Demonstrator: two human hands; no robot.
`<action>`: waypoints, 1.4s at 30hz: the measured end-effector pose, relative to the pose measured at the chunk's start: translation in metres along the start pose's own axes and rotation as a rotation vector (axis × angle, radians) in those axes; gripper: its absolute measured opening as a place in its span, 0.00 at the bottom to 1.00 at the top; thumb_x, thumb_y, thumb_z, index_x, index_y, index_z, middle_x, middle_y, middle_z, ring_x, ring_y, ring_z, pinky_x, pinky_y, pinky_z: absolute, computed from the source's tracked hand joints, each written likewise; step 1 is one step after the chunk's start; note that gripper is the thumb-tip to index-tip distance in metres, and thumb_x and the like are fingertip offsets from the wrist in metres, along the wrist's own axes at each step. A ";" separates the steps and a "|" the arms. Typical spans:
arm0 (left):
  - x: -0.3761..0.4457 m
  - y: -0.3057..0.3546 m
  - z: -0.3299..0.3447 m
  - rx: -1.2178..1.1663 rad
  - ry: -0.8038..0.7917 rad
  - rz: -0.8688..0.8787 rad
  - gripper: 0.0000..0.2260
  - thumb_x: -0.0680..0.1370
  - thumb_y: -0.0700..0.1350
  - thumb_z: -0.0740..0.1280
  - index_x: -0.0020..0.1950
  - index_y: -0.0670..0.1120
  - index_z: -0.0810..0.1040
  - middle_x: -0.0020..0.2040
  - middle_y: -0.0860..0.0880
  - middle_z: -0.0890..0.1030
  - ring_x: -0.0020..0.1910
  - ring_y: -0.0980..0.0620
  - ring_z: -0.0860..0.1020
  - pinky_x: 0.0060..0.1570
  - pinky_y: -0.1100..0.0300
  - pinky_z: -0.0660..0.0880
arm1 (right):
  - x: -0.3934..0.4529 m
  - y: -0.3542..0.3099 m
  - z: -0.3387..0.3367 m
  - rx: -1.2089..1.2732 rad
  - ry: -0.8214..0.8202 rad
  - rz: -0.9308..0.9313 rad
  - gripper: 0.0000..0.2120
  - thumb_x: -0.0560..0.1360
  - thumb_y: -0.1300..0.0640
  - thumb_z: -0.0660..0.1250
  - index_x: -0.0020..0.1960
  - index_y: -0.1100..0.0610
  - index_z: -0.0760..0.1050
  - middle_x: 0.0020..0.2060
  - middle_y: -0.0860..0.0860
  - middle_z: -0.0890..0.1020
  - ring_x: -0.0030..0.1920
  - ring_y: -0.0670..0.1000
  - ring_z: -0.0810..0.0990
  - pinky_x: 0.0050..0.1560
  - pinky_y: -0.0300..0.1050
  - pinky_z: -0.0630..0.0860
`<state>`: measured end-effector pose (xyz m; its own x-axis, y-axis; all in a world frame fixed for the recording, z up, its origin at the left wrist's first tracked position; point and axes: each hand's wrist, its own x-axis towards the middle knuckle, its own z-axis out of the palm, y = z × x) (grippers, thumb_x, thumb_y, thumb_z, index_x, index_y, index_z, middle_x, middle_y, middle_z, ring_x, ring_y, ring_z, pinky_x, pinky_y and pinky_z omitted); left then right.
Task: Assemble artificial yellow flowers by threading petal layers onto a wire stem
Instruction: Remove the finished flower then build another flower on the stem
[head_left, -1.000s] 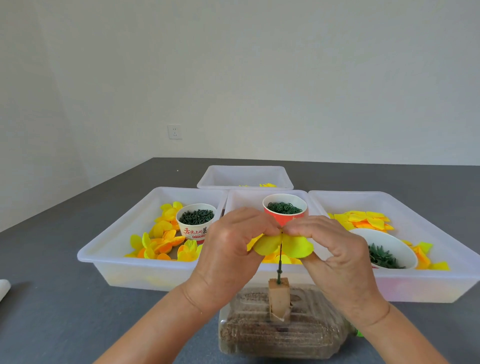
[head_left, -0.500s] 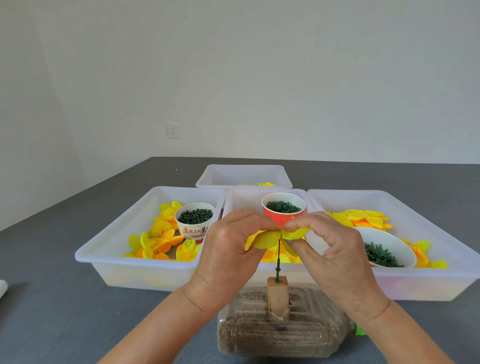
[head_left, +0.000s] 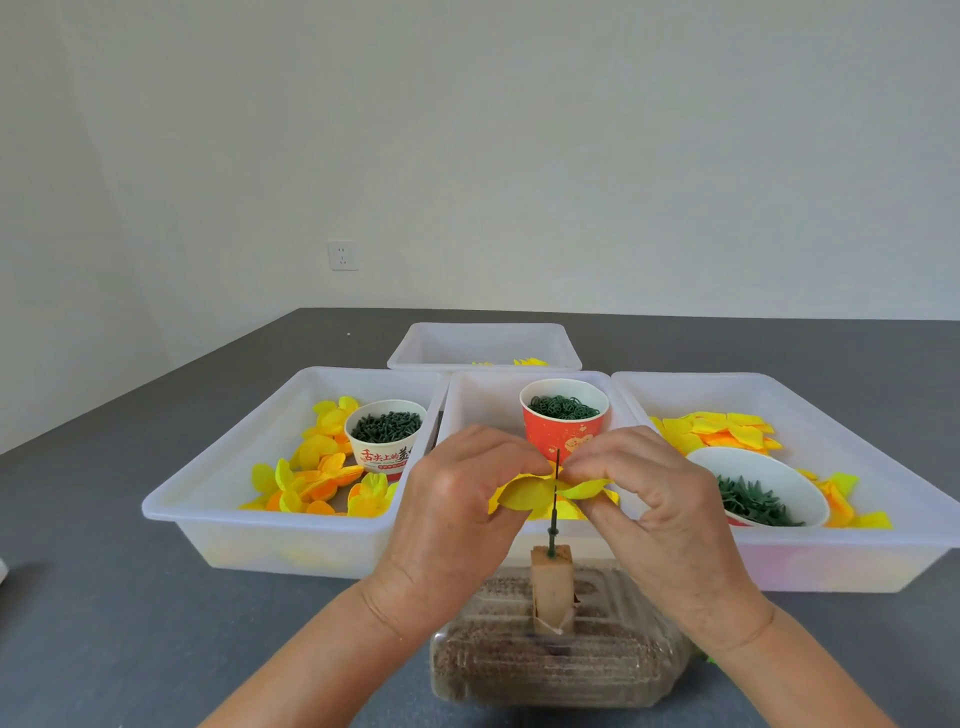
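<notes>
Yellow petal layer: centre of frame, threaded on the green wire stem, whose tip stands above it. Left hand pinches its left side, fingers curled over the top. Right hand pinches its right side, fingers just beside the stem. Stem: upright in a tan block on a clear packet, lower centre. Behind: white trays on the grey worktop; red cup of green rings.
</notes>
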<state>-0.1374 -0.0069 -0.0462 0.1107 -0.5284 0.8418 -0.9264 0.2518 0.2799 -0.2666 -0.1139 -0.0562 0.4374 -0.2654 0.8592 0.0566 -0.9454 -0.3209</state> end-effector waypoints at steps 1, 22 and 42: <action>-0.002 -0.002 0.000 0.021 -0.006 0.024 0.07 0.66 0.34 0.72 0.42 0.42 0.83 0.42 0.49 0.83 0.42 0.51 0.80 0.42 0.57 0.76 | -0.001 0.001 0.000 -0.006 0.002 -0.011 0.05 0.64 0.67 0.71 0.38 0.60 0.81 0.38 0.49 0.81 0.42 0.47 0.76 0.45 0.40 0.73; -0.026 -0.008 0.008 0.115 -0.047 0.202 0.02 0.71 0.35 0.71 0.42 0.40 0.83 0.43 0.48 0.82 0.43 0.48 0.79 0.44 0.57 0.75 | -0.023 0.003 0.003 -0.143 -0.027 -0.124 0.03 0.66 0.67 0.71 0.38 0.61 0.81 0.39 0.49 0.82 0.44 0.54 0.78 0.42 0.50 0.75; -0.037 -0.007 0.001 0.142 -0.073 0.184 0.12 0.74 0.35 0.60 0.38 0.38 0.83 0.43 0.46 0.83 0.41 0.45 0.80 0.39 0.54 0.77 | -0.036 0.005 0.000 -0.096 -0.101 -0.096 0.06 0.65 0.69 0.69 0.35 0.60 0.81 0.43 0.50 0.82 0.47 0.55 0.79 0.43 0.51 0.76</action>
<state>-0.1359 0.0100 -0.0802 -0.0867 -0.5426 0.8355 -0.9704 0.2358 0.0524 -0.2820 -0.1090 -0.0893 0.5226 -0.1576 0.8379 0.0185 -0.9804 -0.1959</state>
